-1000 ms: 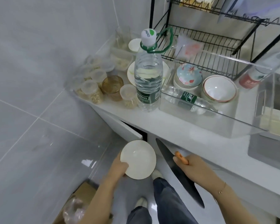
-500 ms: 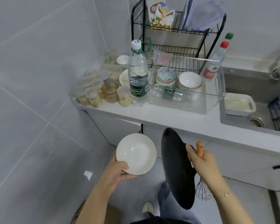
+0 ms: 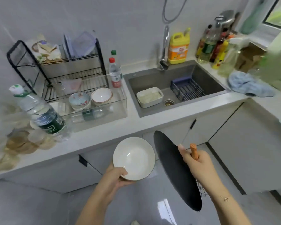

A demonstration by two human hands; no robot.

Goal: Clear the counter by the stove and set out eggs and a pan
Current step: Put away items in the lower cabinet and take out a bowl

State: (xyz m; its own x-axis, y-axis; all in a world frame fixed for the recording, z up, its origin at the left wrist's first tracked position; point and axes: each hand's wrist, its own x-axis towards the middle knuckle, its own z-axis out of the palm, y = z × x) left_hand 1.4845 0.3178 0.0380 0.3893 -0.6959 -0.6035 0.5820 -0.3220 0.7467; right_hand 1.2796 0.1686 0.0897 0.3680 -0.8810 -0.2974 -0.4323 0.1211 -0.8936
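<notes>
Below the bench (image 3: pixel 120 127) edge, out over the floor, your left hand (image 3: pixel 115 176) holds a white bowl (image 3: pixel 134 158), thumb hooked over its near rim and fingers curled underneath, the bowl's mouth tipped up toward you. Just beside it, your right hand (image 3: pixel 196 161) grips a dark pan (image 3: pixel 175 168) held on edge, so you see it as a thin black oval running from near the bench front down toward the floor. That same hand is clamped round an orange handle (image 3: pixel 194 151), and the wire loops of a whisk (image 3: pixel 201 189) stick out below your wrist, behind the pan. Bowl and pan are close but not touching.

On the bench to your left stands a large water bottle (image 3: pixel 39 114) with a green ring at its neck, beside a blurred cluster of small lidded jars (image 3: pixel 23 143). Behind it a clear tray (image 3: pixel 104 111) holds two bowls and a small bottle lying on its side, in front of a black wire rack (image 3: pixel 58 70). A red-capped bottle (image 3: pixel 115 73) stands between rack and sink (image 3: pixel 173 88). Down in the sink sit a white rectangular dish (image 3: pixel 149 96) and a dark blue drain basket (image 3: pixel 187 90). A yellow detergent jug (image 3: pixel 178 46) stands behind the tap, and a blue cloth (image 3: pixel 248 85) lies at the right corner. You cannot see any eggs.
</notes>
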